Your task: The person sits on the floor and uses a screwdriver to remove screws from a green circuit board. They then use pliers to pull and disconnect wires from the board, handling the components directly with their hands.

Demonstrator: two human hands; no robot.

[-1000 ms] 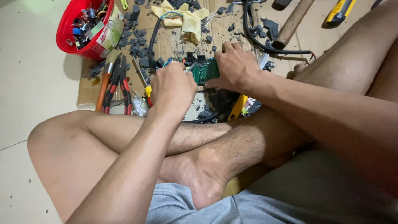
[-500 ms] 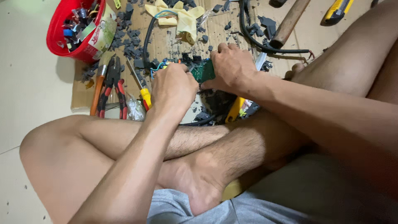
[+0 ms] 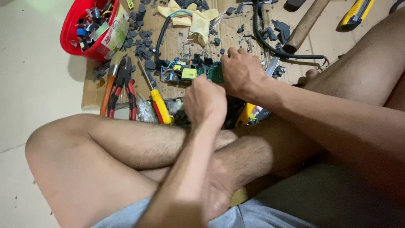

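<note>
Since a moment ago the green circuit board with a yellow block [image 3: 198, 72] has swung out left of the right hand [image 3: 241, 71], which grips its right edge over the cardboard sheet [image 3: 236, 31], while the left hand [image 3: 205, 100], fist closed, sits just below it.

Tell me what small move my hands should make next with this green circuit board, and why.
Probably steady the green circuit board with the right hand while the left hand keeps working at its near edge. Both hands already grip it above the cardboard, and the yellow-handled screwdriver lies close if prying is needed.
</note>
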